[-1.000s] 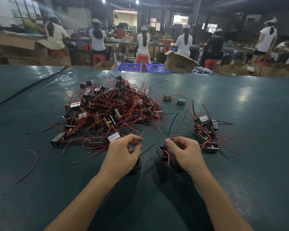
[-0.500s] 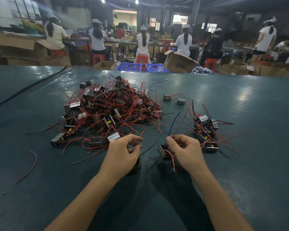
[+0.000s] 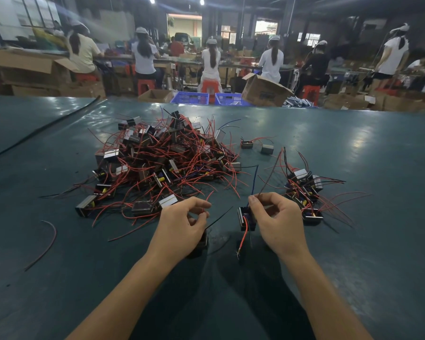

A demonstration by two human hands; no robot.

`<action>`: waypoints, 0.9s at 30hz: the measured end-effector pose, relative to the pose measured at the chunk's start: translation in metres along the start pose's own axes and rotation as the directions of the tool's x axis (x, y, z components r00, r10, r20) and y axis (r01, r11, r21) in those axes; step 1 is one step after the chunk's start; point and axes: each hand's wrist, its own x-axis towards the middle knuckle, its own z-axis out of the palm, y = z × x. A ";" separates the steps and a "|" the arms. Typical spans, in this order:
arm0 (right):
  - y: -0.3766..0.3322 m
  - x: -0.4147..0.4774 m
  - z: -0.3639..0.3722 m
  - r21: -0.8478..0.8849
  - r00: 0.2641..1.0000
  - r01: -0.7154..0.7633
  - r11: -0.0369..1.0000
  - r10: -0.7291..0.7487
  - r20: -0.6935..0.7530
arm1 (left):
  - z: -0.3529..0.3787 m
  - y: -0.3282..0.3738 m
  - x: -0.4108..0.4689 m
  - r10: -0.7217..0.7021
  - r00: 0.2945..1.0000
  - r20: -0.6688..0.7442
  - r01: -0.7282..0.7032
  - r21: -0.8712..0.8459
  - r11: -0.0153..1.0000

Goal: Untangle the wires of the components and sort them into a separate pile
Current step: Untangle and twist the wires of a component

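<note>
A big tangled heap of small black components with red wires (image 3: 162, 163) lies on the green table left of centre. A smaller sorted pile (image 3: 304, 190) sits to the right. My left hand (image 3: 182, 224) pinches a thin red wire, and a dark component (image 3: 200, 244) lies partly hidden under that hand. My right hand (image 3: 277, 222) pinches the wires of a black component (image 3: 245, 218) that hangs beside its fingers, with a red wire dangling below and blue and dark wires rising above.
Two loose components (image 3: 255, 146) lie beyond the heap. A stray dark red wire (image 3: 44, 244) lies at the left. A black cable (image 3: 42, 128) crosses the far left of the table (image 3: 353, 266). Blue crates (image 3: 206, 98), cardboard boxes and seated workers are behind.
My right hand has lifted slightly and the component's red wire now hangs free below it. My left hand has hardly moved.
</note>
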 end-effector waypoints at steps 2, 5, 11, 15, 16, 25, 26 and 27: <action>-0.002 0.000 0.000 -0.013 1.000 0.003 1.000 -0.003 -0.011 | 0.000 0.000 0.000 0.011 1.000 -0.003 -0.011 0.011 1.000; 0.000 0.001 -0.001 -0.050 0.999 0.000 0.999 -0.002 -0.040 | -0.001 0.002 -0.001 0.032 0.999 -0.006 -0.031 0.040 0.999; 0.012 0.001 -0.004 -0.277 0.997 -0.069 0.958 0.054 -0.063 | -0.003 0.003 0.000 0.140 0.989 -0.036 -0.128 0.240 0.962; 0.012 0.003 -0.010 -0.453 0.994 -0.102 0.886 0.103 -0.022 | -0.001 0.004 -0.002 0.189 0.982 0.016 -0.185 0.310 0.933; 0.012 0.003 -0.012 -0.492 0.989 -0.138 0.859 0.145 -0.023 | -0.001 0.003 -0.003 0.192 0.981 0.036 -0.193 0.332 0.923; -0.008 0.007 -0.013 0.200 0.804 -0.595 0.779 0.575 0.152 | -0.004 0.000 -0.002 0.200 0.978 0.056 -0.204 0.445 0.872; -0.009 0.007 -0.014 0.259 0.818 -0.574 0.777 0.557 0.141 | -0.004 0.001 -0.003 0.217 0.976 0.025 -0.203 0.466 0.861; -0.008 0.007 -0.015 0.305 0.836 -0.546 0.780 0.533 0.131 | -0.005 0.003 -0.003 0.229 0.973 -0.007 -0.197 0.484 0.853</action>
